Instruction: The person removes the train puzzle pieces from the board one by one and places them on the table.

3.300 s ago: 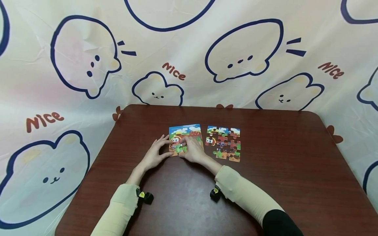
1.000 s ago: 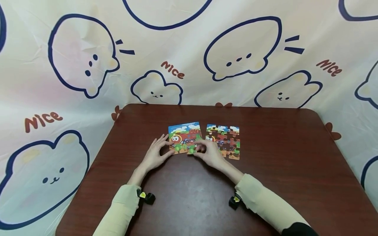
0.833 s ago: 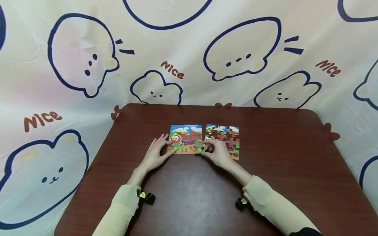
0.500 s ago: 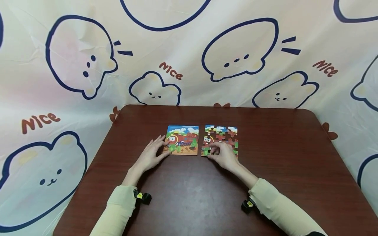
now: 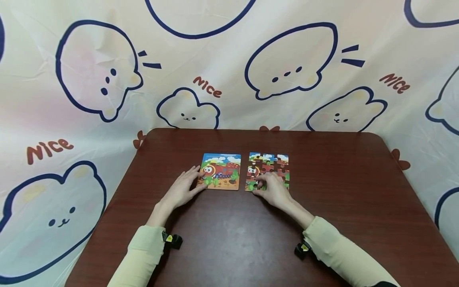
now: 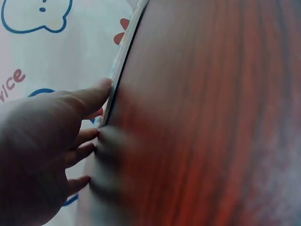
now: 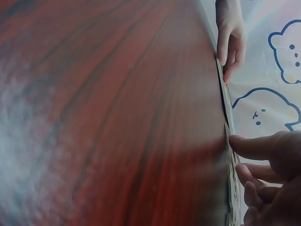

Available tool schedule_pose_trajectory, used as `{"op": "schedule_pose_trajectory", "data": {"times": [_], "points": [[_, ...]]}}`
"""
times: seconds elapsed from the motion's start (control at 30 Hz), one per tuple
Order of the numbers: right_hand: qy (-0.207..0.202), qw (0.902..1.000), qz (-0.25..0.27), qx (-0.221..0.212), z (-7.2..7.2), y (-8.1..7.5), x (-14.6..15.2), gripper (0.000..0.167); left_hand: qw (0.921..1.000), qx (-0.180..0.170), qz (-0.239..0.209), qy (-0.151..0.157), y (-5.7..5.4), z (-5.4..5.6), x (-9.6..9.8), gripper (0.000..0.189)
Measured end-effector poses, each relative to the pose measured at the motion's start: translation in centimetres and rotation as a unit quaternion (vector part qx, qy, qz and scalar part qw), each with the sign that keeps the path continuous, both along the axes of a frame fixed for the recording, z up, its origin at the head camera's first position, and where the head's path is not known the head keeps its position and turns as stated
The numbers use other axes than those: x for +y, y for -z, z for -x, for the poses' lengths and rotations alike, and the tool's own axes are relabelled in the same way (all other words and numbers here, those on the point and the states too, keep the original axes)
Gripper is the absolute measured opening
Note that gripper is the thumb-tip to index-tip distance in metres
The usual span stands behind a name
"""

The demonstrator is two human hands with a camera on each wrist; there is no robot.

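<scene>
In the head view a picture board (image 5: 221, 175) printed with a red cartoon train lies flat at mid-table. My left hand (image 5: 183, 187) rests at its near-left corner, fingers fairly straight and spread, thumb and index finger touching the edge. To the board's right are jigsaw pieces (image 5: 268, 158), set out in loose rows and columns. My right hand (image 5: 274, 189) pinches a jigsaw piece (image 5: 249, 185) at the near-left corner of that group, covering several pieces behind it. The right wrist view shows the right thumb (image 7: 249, 147) at the pieces' edge and the left hand (image 7: 230, 33) beyond.
The dark brown table (image 5: 229, 239) has rounded far corners and a far edge a little beyond the puzzle. Behind it hangs a pale curtain (image 5: 229, 59) with cartoon outlines. Each wrist carries a small black camera.
My right hand has moved right from the picture board, carrying a jigsaw piece to the near-left corner of the loose pieces. The board, tilted a second ago, now lies straight; my left hand stays beside it.
</scene>
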State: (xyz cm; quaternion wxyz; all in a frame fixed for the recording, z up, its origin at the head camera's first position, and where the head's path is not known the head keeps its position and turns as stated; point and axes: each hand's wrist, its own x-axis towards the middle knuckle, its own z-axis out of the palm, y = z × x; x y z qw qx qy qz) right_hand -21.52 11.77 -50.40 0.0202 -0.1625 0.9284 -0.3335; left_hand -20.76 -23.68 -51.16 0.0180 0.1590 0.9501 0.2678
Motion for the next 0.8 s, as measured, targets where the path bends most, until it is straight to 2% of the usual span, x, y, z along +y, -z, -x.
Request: {"op": "schedule_pose_trajectory", "data": {"times": [0.03,0.1,0.13,0.27,0.33,0.4,0.57,0.7,0.8], "points": [[-0.001,1.0000,-0.001,0.002,0.0,0.0,0.0,0.033,1.0000,-0.001,0.001,0.000,-0.1,0.0,0.0,0.067],[-0.006,0.9999,-0.005,0.007,0.1,0.1,0.1,0.033,1.0000,0.004,0.003,0.000,0.4,0.3,-0.2,0.073],[-0.008,0.9999,-0.008,0.009,0.1,0.2,0.1,0.033,1.0000,-0.004,0.008,-0.003,-0.3,0.1,0.2,0.073],[-0.014,0.9996,-0.014,0.018,0.1,0.3,0.2,0.035,0.9996,-0.011,0.025,-0.006,-1.3,0.3,0.9,0.071],[-0.016,0.9996,-0.010,0.021,0.1,0.4,0.3,0.036,0.9992,-0.020,0.035,-0.006,-2.8,0.0,1.7,0.069],[-0.018,0.9995,-0.001,0.027,0.1,0.3,0.3,0.036,0.9991,-0.021,0.036,-0.001,-3.4,0.0,2.2,0.069],[-0.006,0.9978,0.029,0.058,0.4,0.0,0.8,0.036,0.9991,0.000,0.039,0.019,-4.6,0.2,3.6,0.066],[0.006,0.9957,0.042,0.083,1.3,-0.5,1.8,0.036,0.9975,0.017,0.061,0.030,-5.1,0.8,5.2,0.066],[0.005,0.9950,0.036,0.093,2.2,-0.8,2.6,0.038,0.9964,0.022,0.073,0.037,-5.2,1.7,6.6,0.067]]}}
